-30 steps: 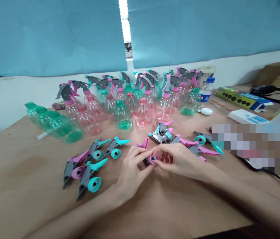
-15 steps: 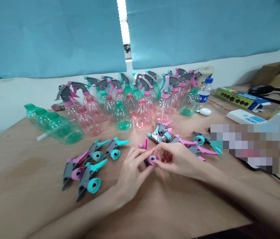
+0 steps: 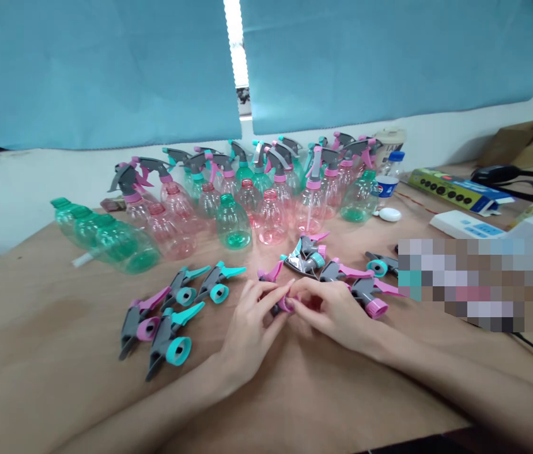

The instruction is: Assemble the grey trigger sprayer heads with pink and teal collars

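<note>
My left hand (image 3: pixel 253 321) is closed around a grey trigger spray head with a pink collar (image 3: pixel 286 304). Its pink trigger (image 3: pixel 272 272) pokes up beyond my fingers. With bent thumb and fingers, my right hand (image 3: pixel 335 307) pinches at the collar's opening; whether anything small sits between those fingertips is hidden. Close by my right hand lies a spray head with a pink collar (image 3: pixel 376 308), and behind it more spray heads, one with a turquoise collar (image 3: pixel 316 261). To the left of my left hand, several spray heads (image 3: pixel 170 340) rest on their sides.
Behind my hands stand several pink bottles (image 3: pixel 272 217) and green bottles (image 3: pixel 233 222), many topped with spray heads. Green bottles (image 3: pixel 128 243) lean or lie at the left. On the right are a yellow box (image 3: pixel 453 189), a white power strip (image 3: pixel 467 224) and a blurred-out object (image 3: pixel 474 284).
My right hand has shifted slightly left and down, its fingers now covering the collar's opening more. The held spray head has turned a little. A spray head's pink collar beside my right wrist shows more.
</note>
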`<action>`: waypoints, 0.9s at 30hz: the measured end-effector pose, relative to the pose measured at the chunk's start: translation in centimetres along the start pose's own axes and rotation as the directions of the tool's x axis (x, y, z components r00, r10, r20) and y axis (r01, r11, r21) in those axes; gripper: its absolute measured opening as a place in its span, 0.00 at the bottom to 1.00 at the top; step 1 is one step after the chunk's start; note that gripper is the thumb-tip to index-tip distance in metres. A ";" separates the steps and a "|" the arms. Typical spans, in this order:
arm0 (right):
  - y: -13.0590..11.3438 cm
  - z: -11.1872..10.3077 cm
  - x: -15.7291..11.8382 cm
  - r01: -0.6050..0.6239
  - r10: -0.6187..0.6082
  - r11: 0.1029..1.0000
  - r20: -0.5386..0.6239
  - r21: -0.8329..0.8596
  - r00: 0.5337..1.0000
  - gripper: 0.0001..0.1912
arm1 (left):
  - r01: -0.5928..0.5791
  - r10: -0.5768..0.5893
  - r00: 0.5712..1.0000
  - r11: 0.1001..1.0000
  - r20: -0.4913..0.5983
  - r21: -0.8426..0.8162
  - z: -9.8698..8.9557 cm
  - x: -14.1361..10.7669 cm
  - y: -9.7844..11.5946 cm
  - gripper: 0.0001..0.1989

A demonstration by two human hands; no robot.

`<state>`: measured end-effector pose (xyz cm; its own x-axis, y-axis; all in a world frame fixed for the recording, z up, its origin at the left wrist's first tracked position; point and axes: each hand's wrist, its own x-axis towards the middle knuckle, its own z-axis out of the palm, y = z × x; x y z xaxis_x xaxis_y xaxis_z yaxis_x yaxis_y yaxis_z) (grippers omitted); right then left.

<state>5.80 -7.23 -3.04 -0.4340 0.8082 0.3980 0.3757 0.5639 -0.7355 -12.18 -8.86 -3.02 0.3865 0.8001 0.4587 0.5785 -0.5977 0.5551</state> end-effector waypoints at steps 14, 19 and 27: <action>0.5 0.2 -0.3 0.135 -0.135 0.991 -0.028 0.002 0.990 0.10 | 0.027 -0.041 0.994 0.991 0.102 0.133 -0.7 0.2 0.0 0.27; 0.0 0.3 -0.6 0.166 -0.165 0.986 -0.027 0.032 0.986 0.11 | 0.048 -0.061 0.997 0.979 0.057 0.200 -2.9 0.0 1.1 0.22; 0.1 0.7 -0.9 0.159 -0.157 0.986 -0.046 0.044 0.986 0.07 | 0.110 -0.046 0.989 0.871 -0.143 0.479 -10.4 -4.5 1.2 0.15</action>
<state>5.72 -8.03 -3.88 -0.4493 0.7166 0.5335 0.2657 0.6773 -0.6860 -20.74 -13.67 2.82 0.2531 0.8112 0.5272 0.8903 -0.4085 0.2011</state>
